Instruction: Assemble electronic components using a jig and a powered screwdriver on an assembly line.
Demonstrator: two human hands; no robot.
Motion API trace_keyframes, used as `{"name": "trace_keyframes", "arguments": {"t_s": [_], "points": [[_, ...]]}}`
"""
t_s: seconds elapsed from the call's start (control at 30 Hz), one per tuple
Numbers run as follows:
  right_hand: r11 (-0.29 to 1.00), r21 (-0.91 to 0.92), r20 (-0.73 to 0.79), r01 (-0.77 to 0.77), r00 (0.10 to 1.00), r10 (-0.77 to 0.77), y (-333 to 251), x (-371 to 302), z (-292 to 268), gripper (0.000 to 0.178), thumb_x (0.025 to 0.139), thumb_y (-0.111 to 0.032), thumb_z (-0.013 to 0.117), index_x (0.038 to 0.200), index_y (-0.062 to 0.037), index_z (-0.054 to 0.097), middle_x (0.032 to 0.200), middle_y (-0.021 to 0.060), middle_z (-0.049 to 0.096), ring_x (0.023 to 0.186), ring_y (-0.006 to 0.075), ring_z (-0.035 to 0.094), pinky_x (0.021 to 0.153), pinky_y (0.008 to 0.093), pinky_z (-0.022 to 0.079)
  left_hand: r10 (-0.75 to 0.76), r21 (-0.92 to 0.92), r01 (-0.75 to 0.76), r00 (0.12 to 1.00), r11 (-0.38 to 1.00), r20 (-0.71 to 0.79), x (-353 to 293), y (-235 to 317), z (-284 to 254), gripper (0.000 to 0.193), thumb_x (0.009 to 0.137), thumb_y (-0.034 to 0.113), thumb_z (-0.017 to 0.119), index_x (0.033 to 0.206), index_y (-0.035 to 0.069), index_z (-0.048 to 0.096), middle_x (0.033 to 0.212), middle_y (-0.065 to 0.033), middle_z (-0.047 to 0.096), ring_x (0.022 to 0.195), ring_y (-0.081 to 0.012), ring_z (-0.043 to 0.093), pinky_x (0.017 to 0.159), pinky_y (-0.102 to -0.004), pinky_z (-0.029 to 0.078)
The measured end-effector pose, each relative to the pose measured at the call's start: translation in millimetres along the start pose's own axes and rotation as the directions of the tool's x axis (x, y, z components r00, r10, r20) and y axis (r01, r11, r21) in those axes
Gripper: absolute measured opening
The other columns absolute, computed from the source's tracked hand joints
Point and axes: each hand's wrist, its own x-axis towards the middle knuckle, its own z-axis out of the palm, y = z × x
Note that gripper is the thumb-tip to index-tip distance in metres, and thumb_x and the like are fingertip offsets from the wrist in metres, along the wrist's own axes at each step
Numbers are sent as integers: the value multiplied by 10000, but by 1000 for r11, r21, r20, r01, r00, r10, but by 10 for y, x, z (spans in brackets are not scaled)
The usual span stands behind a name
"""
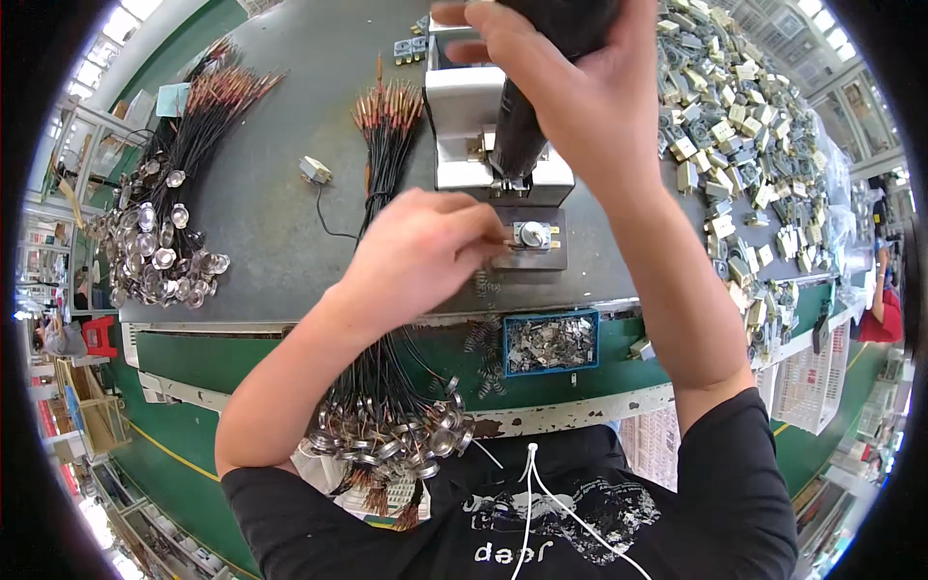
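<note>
My left hand (411, 256) is closed in a pinch beside a small grey switch-like part (531, 235) with a round pale knob and brassy tabs. What lies between its fingertips is too small to make out. That part sits on a dark metal block (551, 261) at the front of a white and black hand press (466, 121). My right hand (604, 92) is up at the top of the press, wrapped around its thick black handle (522, 130). Just left of the press lies a bundle of black wires (382, 159) with copper-coloured tips, passing behind my left hand.
Round metal caps (387, 435) hang at the near edge on wires. Another wire bundle (217, 101) lies far left. One cream connector (315, 170) with a wire lies alone. A blue tray (506, 348) holds metal bits beside loose springs (480, 335). Many cream-and-grey parts (735, 145) cover the right side.
</note>
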Motion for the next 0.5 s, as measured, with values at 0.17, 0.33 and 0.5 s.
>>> {"name": "trace_keyframes", "arguments": {"t_s": [0.17, 0.33, 0.5], "points": [[990, 53, -138, 132, 983, -124, 11, -184, 121, 747, 870, 118, 671, 1490, -43, 285, 1341, 158, 588, 1087, 170, 658, 864, 325, 581, 9, 147, -12, 1000, 989, 23, -35, -41, 246, 155, 803, 173, 800, 851, 116, 665, 798, 2, 666, 827, -214, 663, 758, -379, 474], [1000, -12, -87, 21, 996, -22, -152, -450, -207, 825, 856, 118, 693, 1528, -12, 231, 1289, 172, 614, 1024, 167, 675, 801, 304, 579, 28, 163, -34, 999, 986, 39, -45, -58, 413, 178, 816, 224, 784, 871, 121, 650, 853, 4, 656, 846, -218, 646, 773, -398, 481], [993, -11, -136, 121, 983, -122, -244, -516, -221, 79, 938, 35, 699, 1003, 76, 684, 871, 92, 707, 646, 119, 657, 564, 252, 525, 24, 74, -20, 999, 997, -46, -100, -97, 466, 144, 819, 176, 775, 910, 100, 694, 980, -41, 700, 908, -254, 665, 818, -400, 512]]}}
